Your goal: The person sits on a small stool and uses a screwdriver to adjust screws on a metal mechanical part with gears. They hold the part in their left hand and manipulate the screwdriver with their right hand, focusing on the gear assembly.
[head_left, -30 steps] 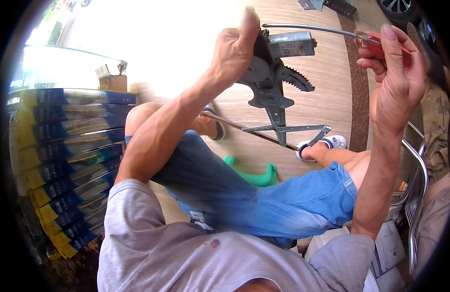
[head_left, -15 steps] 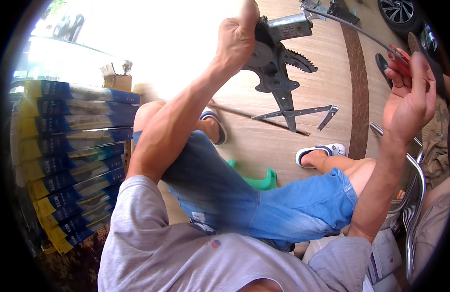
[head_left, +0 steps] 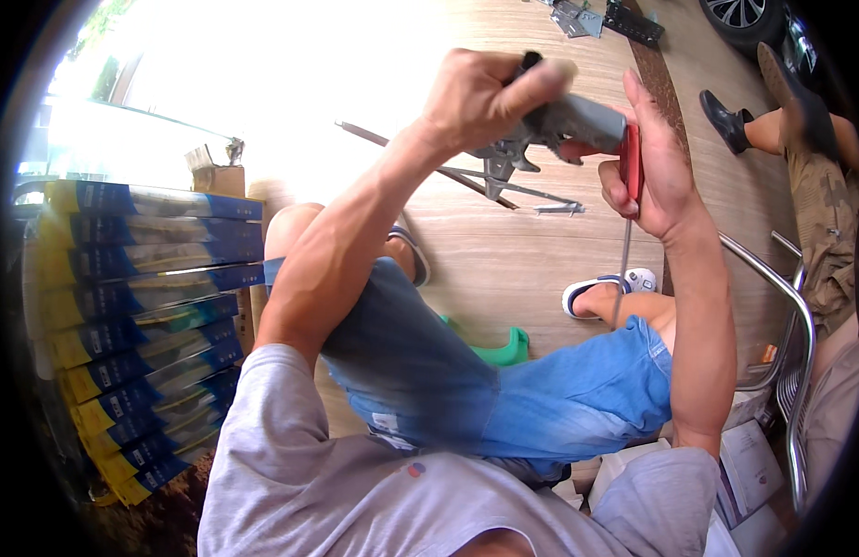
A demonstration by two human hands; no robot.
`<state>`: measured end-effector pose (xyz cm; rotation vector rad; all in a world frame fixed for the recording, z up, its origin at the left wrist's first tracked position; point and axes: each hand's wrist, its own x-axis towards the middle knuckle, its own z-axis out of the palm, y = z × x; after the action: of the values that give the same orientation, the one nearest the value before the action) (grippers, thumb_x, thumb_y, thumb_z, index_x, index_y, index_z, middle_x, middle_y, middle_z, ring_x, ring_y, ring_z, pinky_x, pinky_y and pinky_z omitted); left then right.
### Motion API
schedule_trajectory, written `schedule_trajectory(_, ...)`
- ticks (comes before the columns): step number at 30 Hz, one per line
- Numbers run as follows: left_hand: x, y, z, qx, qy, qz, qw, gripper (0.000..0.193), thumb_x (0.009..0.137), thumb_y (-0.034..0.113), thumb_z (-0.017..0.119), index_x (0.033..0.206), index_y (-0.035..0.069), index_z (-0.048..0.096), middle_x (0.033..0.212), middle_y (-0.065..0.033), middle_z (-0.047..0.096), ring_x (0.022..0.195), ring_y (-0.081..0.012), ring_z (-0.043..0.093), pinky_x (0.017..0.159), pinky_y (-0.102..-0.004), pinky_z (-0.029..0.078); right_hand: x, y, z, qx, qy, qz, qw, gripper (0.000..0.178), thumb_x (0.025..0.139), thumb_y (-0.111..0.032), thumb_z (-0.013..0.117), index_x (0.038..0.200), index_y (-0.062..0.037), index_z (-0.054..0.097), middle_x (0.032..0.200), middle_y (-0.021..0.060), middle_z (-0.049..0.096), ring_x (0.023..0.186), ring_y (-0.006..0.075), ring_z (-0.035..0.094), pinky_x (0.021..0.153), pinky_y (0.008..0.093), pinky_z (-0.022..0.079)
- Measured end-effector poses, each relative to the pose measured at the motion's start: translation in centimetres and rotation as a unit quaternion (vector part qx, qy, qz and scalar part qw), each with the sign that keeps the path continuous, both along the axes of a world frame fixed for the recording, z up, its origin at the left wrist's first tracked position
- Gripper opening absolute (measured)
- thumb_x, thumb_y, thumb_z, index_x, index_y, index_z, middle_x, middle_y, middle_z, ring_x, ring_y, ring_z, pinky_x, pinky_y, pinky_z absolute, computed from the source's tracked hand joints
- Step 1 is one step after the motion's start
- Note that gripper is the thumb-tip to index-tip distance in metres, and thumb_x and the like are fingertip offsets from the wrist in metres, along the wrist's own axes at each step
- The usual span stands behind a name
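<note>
In front of me, above the floor, my left hand [head_left: 490, 97] is closed round a car window regulator [head_left: 500, 172]. Its grey cylindrical motor [head_left: 582, 121] points right, and the toothed part below the hand is partly hidden and blurred. The thin arms of the regulator hang lower. My right hand [head_left: 671, 172] grips the red handle of a screwdriver [head_left: 633, 172], whose long metal shaft points down toward my knee. The handle is up against the motor's right end, and some right fingers reach under the motor; whether they touch it I cannot tell.
Blue and yellow long boxes [head_left: 151, 278] are stacked at my left, beside a cardboard box [head_left: 216, 176]. A green plastic piece [head_left: 503, 348] lies between my feet. Metal parts [head_left: 578, 19] and a car wheel [head_left: 745, 14] are at the far right. A person's legs and a chrome frame [head_left: 800, 325] stand right.
The regulator has tilted, its motor now facing right and nearer. My right hand has moved left to the motor, and the screwdriver shaft has swung from pointing away to pointing down.
</note>
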<state>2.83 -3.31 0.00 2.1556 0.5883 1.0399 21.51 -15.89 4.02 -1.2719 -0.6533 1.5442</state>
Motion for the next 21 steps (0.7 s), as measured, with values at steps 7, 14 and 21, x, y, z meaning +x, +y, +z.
schedule_trajectory(7,0.1,0.7,-1.1,0.007,0.053,-0.032,0.998,0.062,0.097,0.059,0.055,0.078,0.004,0.075,0.057,-0.0131,0.063,0.051,-0.0217,0.064,0.051,-0.0352,0.052,0.3,-0.1,-2.3,-0.013,0.058,0.06,0.996,0.044,0.092,-0.042,0.072,0.099,0.0004,0.065,0.075,0.0125,0.072,0.041,0.0068,0.059,0.029,0.0178,0.037)
schedule_trajectory(14,0.7,0.1,-1.1,-0.029,0.049,0.038,0.998,0.07,0.1,0.065,0.042,0.085,0.004,0.074,0.072,-0.016,0.068,0.069,-0.0296,0.069,0.064,-0.0404,0.054,-2.0,-0.4,-1.5,0.02,0.013,-0.048,0.999,0.036,0.091,-0.032,0.074,0.091,0.002,0.066,0.067,0.0086,0.065,0.04,0.0048,0.05,0.031,0.0187,0.035)
schedule_trajectory(21,-0.4,-2.9,-2.0,-0.533,-0.049,-0.003,0.845,0.087,0.097,0.076,0.033,0.137,0.002,0.049,0.132,-0.0234,0.057,0.12,-0.0342,0.06,0.097,-0.0437,0.052,-5.6,0.4,-3.4,0.071,-0.255,-0.067,0.962,0.038,0.089,-0.033,0.072,0.078,0.0028,0.067,0.055,0.0082,0.063,0.047,0.0158,0.061,0.045,0.0293,0.048)
